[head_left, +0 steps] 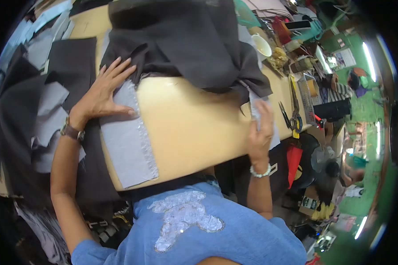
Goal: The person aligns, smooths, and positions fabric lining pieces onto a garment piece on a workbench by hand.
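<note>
My left hand point(107, 92) lies flat with its fingers spread. Its thumb rests on a light grey fabric strip point(126, 150) that has a frayed edge, and its fingertips touch a large dark cloth point(177, 39). This dark cloth is bunched over the far half of the table. At the right, my right hand point(262, 132) is smeared by motion near a second grey fabric piece point(273, 132) and a folded corner of the dark cloth. Whether its fingers grip anything is not visible.
The pale yellow table point(194, 128) ends just before my body. More dark fabric point(17, 119) and grey scraps point(51, 108) are heaped on the left. On the right lie scissors point(297, 123), a wire basket point(307, 99) and a white cup point(262, 45). A red pennant-shaped item point(294, 161) hangs below.
</note>
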The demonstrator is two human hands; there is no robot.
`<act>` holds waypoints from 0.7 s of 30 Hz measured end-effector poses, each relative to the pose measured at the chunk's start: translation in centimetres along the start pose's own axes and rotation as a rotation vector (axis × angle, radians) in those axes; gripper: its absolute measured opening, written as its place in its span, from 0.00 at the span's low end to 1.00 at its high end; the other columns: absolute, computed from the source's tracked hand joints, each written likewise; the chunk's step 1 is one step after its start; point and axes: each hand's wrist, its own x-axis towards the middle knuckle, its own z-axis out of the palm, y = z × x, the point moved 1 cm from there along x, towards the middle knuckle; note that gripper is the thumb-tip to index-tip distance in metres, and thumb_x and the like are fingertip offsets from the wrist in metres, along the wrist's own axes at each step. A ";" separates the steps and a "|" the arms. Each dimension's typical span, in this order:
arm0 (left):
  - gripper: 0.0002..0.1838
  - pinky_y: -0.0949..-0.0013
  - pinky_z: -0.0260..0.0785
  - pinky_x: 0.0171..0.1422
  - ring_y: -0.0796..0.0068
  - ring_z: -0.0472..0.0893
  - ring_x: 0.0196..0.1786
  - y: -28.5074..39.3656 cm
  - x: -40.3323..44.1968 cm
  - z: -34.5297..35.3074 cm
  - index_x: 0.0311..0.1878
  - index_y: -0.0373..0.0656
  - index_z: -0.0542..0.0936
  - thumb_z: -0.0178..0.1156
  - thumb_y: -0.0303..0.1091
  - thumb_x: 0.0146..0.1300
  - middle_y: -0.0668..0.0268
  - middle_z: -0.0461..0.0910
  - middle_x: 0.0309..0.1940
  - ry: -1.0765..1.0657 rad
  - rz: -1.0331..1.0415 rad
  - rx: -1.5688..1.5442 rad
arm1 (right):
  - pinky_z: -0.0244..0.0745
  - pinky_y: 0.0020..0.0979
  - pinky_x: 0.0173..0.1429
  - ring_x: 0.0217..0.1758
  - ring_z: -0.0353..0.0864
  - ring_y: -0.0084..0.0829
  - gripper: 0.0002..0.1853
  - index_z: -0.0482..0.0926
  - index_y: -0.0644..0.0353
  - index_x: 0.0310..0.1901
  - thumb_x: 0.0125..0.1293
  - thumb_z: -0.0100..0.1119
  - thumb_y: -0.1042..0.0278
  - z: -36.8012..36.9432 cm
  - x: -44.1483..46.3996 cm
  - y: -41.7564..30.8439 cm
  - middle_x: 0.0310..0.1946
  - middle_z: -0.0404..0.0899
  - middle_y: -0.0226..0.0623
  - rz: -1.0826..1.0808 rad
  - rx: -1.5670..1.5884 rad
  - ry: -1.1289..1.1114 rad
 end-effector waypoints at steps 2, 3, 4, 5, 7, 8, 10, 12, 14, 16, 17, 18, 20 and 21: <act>0.50 0.43 0.39 0.75 0.55 0.49 0.76 0.4 0.4 -0.2 0.68 0.47 0.64 0.70 0.57 0.42 0.59 0.56 0.71 0.032 0.007 0.074 | 0.61 0.43 0.66 0.61 0.69 0.50 0.22 0.68 0.70 0.58 0.62 0.48 0.77 -1.6 -0.6 4.2 0.55 0.71 0.55 0.122 -0.117 0.098; 0.46 0.43 0.39 0.75 0.55 0.50 0.75 0.7 0.6 -0.3 0.66 0.45 0.67 0.69 0.56 0.44 0.59 0.58 0.71 0.054 0.010 0.122 | 0.61 0.44 0.66 0.60 0.68 0.50 0.23 0.66 0.70 0.60 0.62 0.49 0.76 -2.3 -0.8 5.7 0.55 0.70 0.55 0.180 -0.114 0.104; 0.42 0.43 0.40 0.75 0.55 0.51 0.75 1.0 0.9 -0.5 0.63 0.44 0.70 0.69 0.54 0.46 0.59 0.60 0.70 0.070 0.013 0.150 | 0.61 0.44 0.65 0.60 0.68 0.51 0.25 0.64 0.70 0.62 0.62 0.50 0.75 -2.5 -1.0 6.8 0.55 0.70 0.56 0.234 -0.105 0.106; 0.38 0.43 0.41 0.75 0.55 0.52 0.74 1.2 1.3 -0.8 0.60 0.42 0.73 0.68 0.53 0.47 0.58 0.61 0.69 0.089 0.010 0.183 | 0.60 0.45 0.65 0.60 0.68 0.51 0.26 0.63 0.71 0.63 0.63 0.51 0.74 -2.5 -1.3 7.5 0.55 0.70 0.57 0.258 -0.160 0.078; 0.31 0.43 0.43 0.74 0.55 0.55 0.73 2.0 2.0 -1.8 0.54 0.40 0.77 0.68 0.49 0.49 0.57 0.64 0.67 0.143 0.032 0.252 | 0.59 0.46 0.65 0.60 0.68 0.52 0.29 0.61 0.71 0.64 0.63 0.53 0.70 -2.5 -2.1 8.2 0.55 0.69 0.58 0.296 -0.259 0.030; 0.28 0.44 0.45 0.74 0.55 0.56 0.73 2.5 2.6 -2.4 0.51 0.39 0.78 0.68 0.47 0.50 0.57 0.66 0.65 0.173 0.064 0.285 | 0.60 0.45 0.65 0.60 0.68 0.52 0.30 0.60 0.71 0.65 0.63 0.54 0.70 -2.2 -2.6 8.6 0.56 0.69 0.58 0.303 -0.290 0.016; 0.20 0.45 0.50 0.72 0.55 0.62 0.70 4.6 4.0 -4.0 0.44 0.39 0.80 0.69 0.39 0.50 0.57 0.71 0.60 0.273 0.210 0.320 | 0.60 0.43 0.65 0.61 0.69 0.51 0.32 0.59 0.71 0.66 0.62 0.57 0.70 -1.5 -3.6 9.1 0.57 0.69 0.57 0.325 -0.347 -0.007; 0.19 0.48 0.57 0.69 0.56 0.69 0.65 8.0 6.0 -4.7 0.44 0.43 0.81 0.70 0.34 0.46 0.57 0.74 0.57 0.350 0.411 0.332 | 0.57 0.47 0.66 0.61 0.67 0.53 0.33 0.58 0.70 0.66 0.62 0.57 0.67 -1.4 -3.8 9.1 0.57 0.68 0.59 0.338 -0.222 0.027; 0.17 0.50 0.61 0.68 0.58 0.72 0.62 12.4 8.4 -4.0 0.43 0.45 0.81 0.69 0.31 0.47 0.58 0.75 0.56 0.376 0.619 0.298 | 0.56 0.48 0.66 0.61 0.66 0.53 0.34 0.58 0.69 0.67 0.61 0.58 0.65 -1.3 -4.2 9.0 0.56 0.68 0.59 0.355 -0.157 0.089; 0.14 0.51 0.62 0.67 0.59 0.73 0.61 16.5 11.2 -1.8 0.43 0.46 0.81 0.65 0.29 0.49 0.58 0.76 0.55 0.329 0.820 0.251 | 0.56 0.48 0.66 0.61 0.66 0.51 0.35 0.58 0.68 0.67 0.60 0.59 0.66 -1.2 -4.1 9.0 0.56 0.69 0.57 0.349 -0.156 0.186; 0.14 0.51 0.63 0.66 0.59 0.74 0.60 18.5 12.5 -0.3 0.43 0.46 0.81 0.62 0.29 0.51 0.59 0.76 0.55 0.269 0.909 0.231 | 0.57 0.47 0.65 0.60 0.67 0.50 0.35 0.58 0.69 0.67 0.60 0.59 0.67 -1.2 -4.1 8.9 0.55 0.70 0.56 0.359 -0.180 0.208; 0.14 0.51 0.63 0.67 0.60 0.73 0.60 20.1 14.0 1.9 0.43 0.46 0.81 0.61 0.30 0.51 0.59 0.76 0.54 0.245 0.983 0.217 | 0.58 0.47 0.64 0.59 0.68 0.49 0.36 0.58 0.69 0.67 0.59 0.60 0.69 -1.2 -4.0 8.8 0.53 0.72 0.54 0.366 -0.205 0.227; 0.13 0.52 0.60 0.68 0.62 0.72 0.60 22.8 16.8 5.7 0.42 0.45 0.81 0.61 0.31 0.50 0.61 0.76 0.52 0.108 1.054 0.214 | 0.61 0.46 0.62 0.55 0.71 0.47 0.36 0.58 0.68 0.67 0.57 0.61 0.72 -1.6 -3.9 8.6 0.48 0.74 0.50 0.401 -0.163 0.237; 0.13 0.53 0.58 0.69 0.63 0.71 0.60 23.8 18.1 7.1 0.41 0.45 0.81 0.61 0.32 0.50 0.62 0.76 0.51 -0.002 1.051 0.224 | 0.62 0.45 0.60 0.52 0.72 0.45 0.36 0.58 0.68 0.67 0.56 0.61 0.74 -2.0 -3.8 8.5 0.46 0.75 0.48 0.427 -0.097 0.230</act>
